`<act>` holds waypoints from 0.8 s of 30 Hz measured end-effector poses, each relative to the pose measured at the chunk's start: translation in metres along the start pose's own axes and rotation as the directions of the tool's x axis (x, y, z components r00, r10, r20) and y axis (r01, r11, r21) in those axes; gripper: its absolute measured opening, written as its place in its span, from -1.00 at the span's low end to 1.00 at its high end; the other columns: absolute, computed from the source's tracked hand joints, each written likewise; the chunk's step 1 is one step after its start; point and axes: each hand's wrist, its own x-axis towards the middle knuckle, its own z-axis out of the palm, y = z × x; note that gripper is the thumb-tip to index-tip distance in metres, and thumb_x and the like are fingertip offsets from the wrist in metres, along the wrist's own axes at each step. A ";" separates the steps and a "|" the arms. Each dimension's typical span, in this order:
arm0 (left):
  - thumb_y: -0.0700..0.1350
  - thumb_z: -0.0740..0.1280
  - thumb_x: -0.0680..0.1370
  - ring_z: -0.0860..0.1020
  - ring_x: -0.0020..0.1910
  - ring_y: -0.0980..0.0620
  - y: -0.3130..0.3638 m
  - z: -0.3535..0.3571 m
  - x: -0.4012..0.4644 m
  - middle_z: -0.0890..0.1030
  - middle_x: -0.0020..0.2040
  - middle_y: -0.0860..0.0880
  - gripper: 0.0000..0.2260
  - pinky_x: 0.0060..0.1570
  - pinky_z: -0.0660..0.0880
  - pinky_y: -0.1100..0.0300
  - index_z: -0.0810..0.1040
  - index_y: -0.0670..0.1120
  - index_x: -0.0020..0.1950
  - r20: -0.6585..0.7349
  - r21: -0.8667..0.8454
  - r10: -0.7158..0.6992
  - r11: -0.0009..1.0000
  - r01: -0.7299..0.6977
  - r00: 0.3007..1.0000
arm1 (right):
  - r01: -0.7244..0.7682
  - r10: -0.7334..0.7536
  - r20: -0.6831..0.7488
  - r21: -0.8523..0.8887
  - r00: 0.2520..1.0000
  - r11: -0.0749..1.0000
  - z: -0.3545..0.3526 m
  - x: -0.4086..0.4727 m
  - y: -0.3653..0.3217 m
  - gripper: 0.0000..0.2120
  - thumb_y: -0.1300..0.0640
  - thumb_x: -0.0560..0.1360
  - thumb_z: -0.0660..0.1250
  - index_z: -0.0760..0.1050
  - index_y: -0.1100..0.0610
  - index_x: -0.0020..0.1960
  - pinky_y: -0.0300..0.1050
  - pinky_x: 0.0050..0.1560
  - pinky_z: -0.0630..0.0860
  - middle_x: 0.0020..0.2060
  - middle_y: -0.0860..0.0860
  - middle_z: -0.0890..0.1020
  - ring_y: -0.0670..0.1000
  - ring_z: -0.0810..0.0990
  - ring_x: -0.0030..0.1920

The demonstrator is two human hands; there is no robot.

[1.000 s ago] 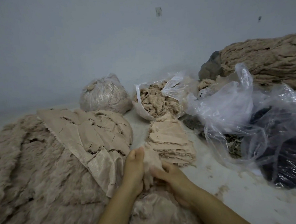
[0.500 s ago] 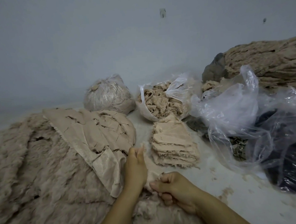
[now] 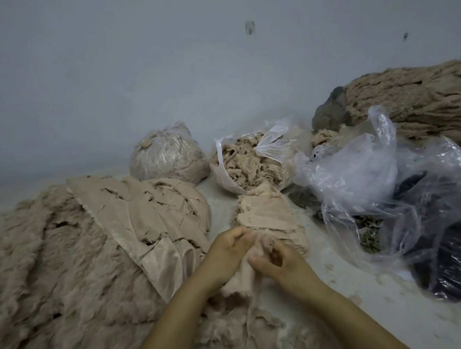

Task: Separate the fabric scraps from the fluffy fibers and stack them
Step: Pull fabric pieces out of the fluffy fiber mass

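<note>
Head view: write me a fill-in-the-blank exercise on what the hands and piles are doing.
1. The left hand and right hand both grip one beige ____.
2. The stack of scraps lies just in front of an open plastic ____ of fibers.
3. The big fluffy pile lies on the person's ____ side.

Missing words: scrap; bag; left

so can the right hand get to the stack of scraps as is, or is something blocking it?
Probably yes. The right hand sits just in front of the scrap stack with nothing between them. But together with the left hand it grips a fluffy piece, so it would carry or drop that first.
</note>
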 end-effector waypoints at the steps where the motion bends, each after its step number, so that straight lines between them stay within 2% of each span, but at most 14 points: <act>1: -0.06 0.31 0.56 0.47 -0.31 0.09 0.002 -0.002 0.003 0.54 -0.33 0.02 -0.84 -0.24 0.41 0.22 0.55 -0.14 -0.13 -0.021 -0.013 -0.026 1.000 0.026 0.999 | 0.016 -0.013 -0.059 0.048 0.998 0.999 0.003 0.001 0.001 -0.96 0.12 0.50 0.39 0.54 0.04 -0.12 -0.33 -0.25 0.46 -0.32 -0.19 0.64 -0.24 0.56 -0.29; 2: 0.00 0.36 0.51 0.47 -0.34 0.07 0.003 -0.005 0.005 0.53 -0.35 -0.01 -0.80 -0.29 0.40 0.23 0.54 -0.14 -0.06 -0.040 -0.008 -0.062 0.998 0.062 0.997 | 0.009 0.009 -0.139 0.128 0.990 0.992 0.004 0.003 0.001 -0.92 0.16 0.52 0.36 0.56 0.06 -0.15 -0.32 -0.27 0.47 -0.33 -0.16 0.65 -0.21 0.58 -0.30; 4: -0.03 0.44 0.46 0.44 -0.47 0.18 0.003 -0.014 0.010 0.49 -0.48 0.11 -0.74 -0.43 0.36 0.36 0.51 -0.10 0.06 -0.044 -0.004 -0.131 0.991 0.131 0.990 | -0.028 0.124 -0.283 0.322 0.951 0.946 -0.002 0.016 -0.001 -0.90 0.21 0.53 0.34 0.58 0.12 -0.16 -0.24 -0.25 0.52 -0.32 -0.08 0.67 -0.11 0.61 -0.29; 6: -0.14 0.45 0.47 0.45 -0.51 0.21 0.003 -0.022 0.018 0.51 -0.51 0.12 -0.75 -0.49 0.37 0.39 0.48 -0.10 0.10 -0.098 -0.068 -0.181 0.982 0.175 0.979 | -0.033 0.180 -0.352 0.387 0.918 0.922 -0.013 0.032 -0.004 -0.87 0.23 0.52 0.34 0.59 0.11 -0.19 -0.13 -0.19 0.54 -0.30 -0.02 0.67 -0.05 0.60 -0.27; 7: -0.17 0.44 0.47 0.46 -0.50 0.17 0.003 -0.024 0.025 0.53 -0.47 0.09 -0.75 -0.47 0.40 0.36 0.48 -0.11 0.09 -0.167 -0.115 -0.208 0.975 0.191 0.964 | -0.030 0.180 -0.377 0.372 0.908 0.928 -0.017 0.041 -0.006 -0.82 0.21 0.52 0.36 0.57 0.10 -0.26 -0.13 -0.24 0.51 -0.36 -0.03 0.64 -0.05 0.56 -0.32; 10: -0.24 0.42 0.48 0.43 -0.44 0.07 0.003 -0.024 0.051 0.53 -0.28 -0.08 -0.73 -0.42 0.45 0.29 0.46 -0.17 0.14 -0.363 -0.275 -0.300 0.939 0.206 0.882 | -0.053 0.126 -0.464 0.167 0.877 0.985 -0.032 0.070 -0.010 -0.64 0.02 0.53 0.35 0.36 0.10 -0.39 -0.15 -0.36 0.28 -0.52 -0.07 0.40 -0.04 0.35 -0.41; 11: -0.25 0.40 0.50 0.47 -0.39 0.05 0.004 -0.022 0.059 0.53 -0.19 -0.11 -0.71 -0.37 0.48 0.26 0.43 -0.17 0.17 -0.388 -0.342 -0.333 0.918 0.202 0.859 | -0.077 0.121 -0.472 0.112 0.873 0.991 -0.038 0.079 -0.011 -0.64 -0.06 0.53 0.33 0.39 0.11 -0.34 -0.14 -0.31 0.31 -0.47 -0.06 0.42 -0.02 0.39 -0.36; 13: -0.23 0.36 0.53 0.54 -0.24 0.03 0.005 -0.019 0.068 0.52 -0.01 -0.12 -0.68 -0.26 0.52 0.19 0.35 -0.11 0.24 -0.389 -0.401 -0.379 0.890 0.215 0.840 | -0.175 0.142 -0.492 -0.021 0.859 0.984 -0.049 0.092 -0.011 -0.68 -0.15 0.52 0.30 0.52 0.13 -0.07 -0.06 -0.08 0.46 -0.21 0.01 0.58 0.06 0.54 -0.14; 15: -0.17 0.34 0.56 0.53 -0.18 0.04 0.003 -0.015 0.064 0.50 -0.03 -0.04 -0.69 -0.19 0.51 0.16 0.31 -0.06 0.24 -0.379 -0.282 -0.366 0.920 0.271 0.850 | -0.262 0.137 -0.545 -0.158 0.827 0.952 -0.053 0.090 -0.004 -0.63 -0.09 0.52 0.32 0.44 0.15 0.19 0.01 0.07 0.47 0.01 0.08 0.56 0.11 0.54 0.02; 17: -0.19 0.32 0.56 0.53 -0.22 0.07 -0.004 -0.014 0.048 0.51 -0.09 -0.02 -0.83 -0.27 0.52 0.23 0.41 -0.11 0.13 -0.301 -0.091 -0.309 0.951 0.295 0.902 | -0.195 0.028 -0.552 -0.245 0.833 0.950 -0.046 0.075 0.004 -0.73 0.04 0.53 0.31 0.44 0.14 0.17 -0.08 -0.02 0.43 -0.03 0.05 0.54 0.06 0.52 -0.04; 19: -0.25 0.30 0.57 0.52 -0.39 0.08 -0.013 -0.013 0.028 0.56 -0.19 -0.11 -0.97 -0.39 0.50 0.26 0.51 -0.15 -0.05 -0.105 -0.045 -0.296 0.955 0.293 0.949 | -0.064 -0.036 -0.390 -0.242 0.920 0.968 -0.032 0.054 0.014 -0.92 0.10 0.51 0.33 0.52 0.08 -0.02 -0.14 -0.11 0.41 -0.18 -0.03 0.58 -0.01 0.54 -0.12; 21: -0.31 0.27 0.57 0.50 -0.41 0.04 -0.020 -0.013 0.011 0.56 -0.29 -0.12 -0.89 -0.35 0.51 0.21 0.50 -0.15 -0.13 0.009 -0.024 -0.324 0.946 0.324 0.946 | 0.023 -0.024 -0.008 -0.167 1.000 0.986 -0.019 0.032 0.020 -0.97 0.09 0.48 0.42 0.58 0.02 -0.13 -0.22 -0.10 0.44 -0.22 -0.09 0.61 -0.11 0.55 -0.17; 23: -0.36 0.21 0.58 0.52 -0.32 0.02 -0.024 -0.014 0.001 0.54 -0.26 -0.12 -0.86 -0.28 0.53 0.21 0.47 -0.17 -0.12 0.000 0.001 -0.340 0.940 0.340 0.940 | 0.059 0.012 0.381 -0.175 0.925 0.983 -0.010 0.015 0.022 -0.88 0.05 0.40 0.51 0.63 0.02 -0.10 -0.33 -0.10 0.43 -0.20 -0.13 0.61 -0.20 0.53 -0.18; 24: -0.37 0.19 0.59 0.52 -0.30 0.02 -0.025 -0.016 -0.003 0.54 -0.24 -0.14 -0.85 -0.27 0.52 0.22 0.46 -0.18 -0.12 -0.012 -0.006 -0.336 0.942 0.336 0.942 | 0.103 0.022 0.481 -0.231 0.877 0.968 -0.008 0.010 0.022 -0.83 0.03 0.37 0.53 0.65 0.04 -0.08 -0.36 -0.10 0.42 -0.20 -0.14 0.61 -0.23 0.52 -0.18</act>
